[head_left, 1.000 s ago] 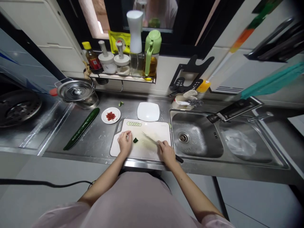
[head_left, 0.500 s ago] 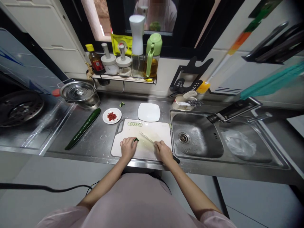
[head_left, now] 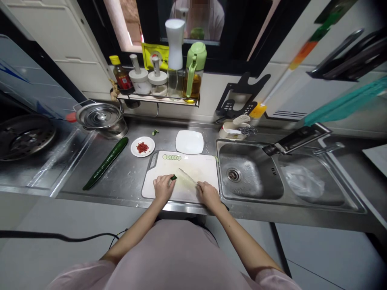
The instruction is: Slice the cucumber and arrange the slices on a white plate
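A white cutting board (head_left: 198, 165) lies on the steel counter in front of me. My left hand (head_left: 163, 187) is curled over a small dark green cucumber end piece (head_left: 173, 177) near the board's front. My right hand (head_left: 208, 194) grips the handle of a knife (head_left: 186, 177), whose blade lies tilted with its tip close to the cucumber piece. A row of several thin cucumber slices (head_left: 171, 157) sits along the board's far edge.
A whole cucumber (head_left: 105, 163) lies left of the board. A small dish of chopped red chili (head_left: 142, 146) and a white square plate (head_left: 189, 142) sit behind it. A lidded pot (head_left: 99, 117) stands left, a sink (head_left: 250, 177) right, a condiment rack (head_left: 157, 86) behind.
My left hand slid right onto the green cucumber piece and covered most of it. The knife swung toward that piece and its blade turned flatter. My right hand shifted slightly left.
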A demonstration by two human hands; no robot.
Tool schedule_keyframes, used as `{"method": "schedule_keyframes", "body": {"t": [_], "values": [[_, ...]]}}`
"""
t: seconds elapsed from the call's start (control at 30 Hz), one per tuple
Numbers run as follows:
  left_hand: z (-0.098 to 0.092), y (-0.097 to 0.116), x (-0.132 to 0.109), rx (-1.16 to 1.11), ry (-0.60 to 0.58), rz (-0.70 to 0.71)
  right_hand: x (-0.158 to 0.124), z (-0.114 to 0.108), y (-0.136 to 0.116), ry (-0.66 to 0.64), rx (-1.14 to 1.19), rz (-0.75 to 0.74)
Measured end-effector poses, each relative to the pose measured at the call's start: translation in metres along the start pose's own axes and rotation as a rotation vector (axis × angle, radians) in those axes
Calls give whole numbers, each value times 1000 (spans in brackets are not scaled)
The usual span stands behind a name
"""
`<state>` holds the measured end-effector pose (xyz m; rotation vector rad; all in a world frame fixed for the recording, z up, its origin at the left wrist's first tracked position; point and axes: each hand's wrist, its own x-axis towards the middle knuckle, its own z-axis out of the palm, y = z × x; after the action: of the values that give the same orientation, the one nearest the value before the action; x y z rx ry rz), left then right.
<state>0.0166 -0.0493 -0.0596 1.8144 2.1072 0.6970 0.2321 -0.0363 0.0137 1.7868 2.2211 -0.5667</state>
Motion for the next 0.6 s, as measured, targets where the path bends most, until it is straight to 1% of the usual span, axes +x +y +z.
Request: {"method": "schedule_keyframes", "body": {"t": [0.13,0.3,0.6], "values": [[1,-1,0,-28,-13,-42,-2,-4,-9,-62,-4,18],[-2,-2,-4,-26,-41,-47,-4,-8,-19,-107,40,6],[-2,-3,-4,6,-51,-15,-8,-9,-35,-127,40,-83]]}}
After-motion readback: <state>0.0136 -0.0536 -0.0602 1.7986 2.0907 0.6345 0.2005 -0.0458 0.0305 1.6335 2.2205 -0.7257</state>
